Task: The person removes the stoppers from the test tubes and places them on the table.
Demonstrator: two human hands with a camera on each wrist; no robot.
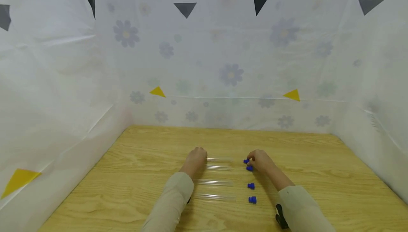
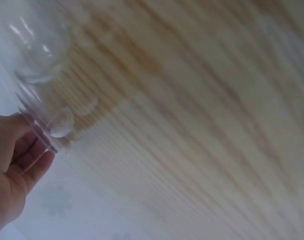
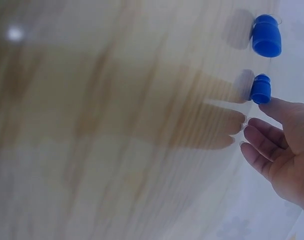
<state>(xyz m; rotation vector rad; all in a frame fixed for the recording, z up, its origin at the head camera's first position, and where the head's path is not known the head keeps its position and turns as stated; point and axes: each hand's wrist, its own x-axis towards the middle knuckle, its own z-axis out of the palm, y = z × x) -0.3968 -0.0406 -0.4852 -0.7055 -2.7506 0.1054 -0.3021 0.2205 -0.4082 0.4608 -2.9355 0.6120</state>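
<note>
Several clear test tubes (image 1: 215, 182) lie side by side on the wooden table, with blue stoppers (image 1: 250, 186) in a column to their right. At the farthest tube (image 1: 220, 159), my left hand (image 1: 196, 159) grips its left end; the left wrist view shows thumb and curled fingers around a clear tube (image 2: 39, 135). My right hand (image 1: 261, 160) pinches the farthest blue stopper (image 1: 245, 161) between thumb and forefinger. Just nearer sits another stopper (image 1: 249, 168). In the right wrist view the thumb tip overlaps the lower edge of a stopper (image 3: 261, 90), and the other fingers reach out loosely.
The wood-grain table (image 1: 127, 196) is enclosed by white flower-printed sheets (image 1: 204, 65) at the back and both sides. The nearest tube (image 1: 216, 197) and nearest stopper (image 1: 252, 199) lie between my forearms. A black strap (image 1: 281, 217) shows at my right sleeve.
</note>
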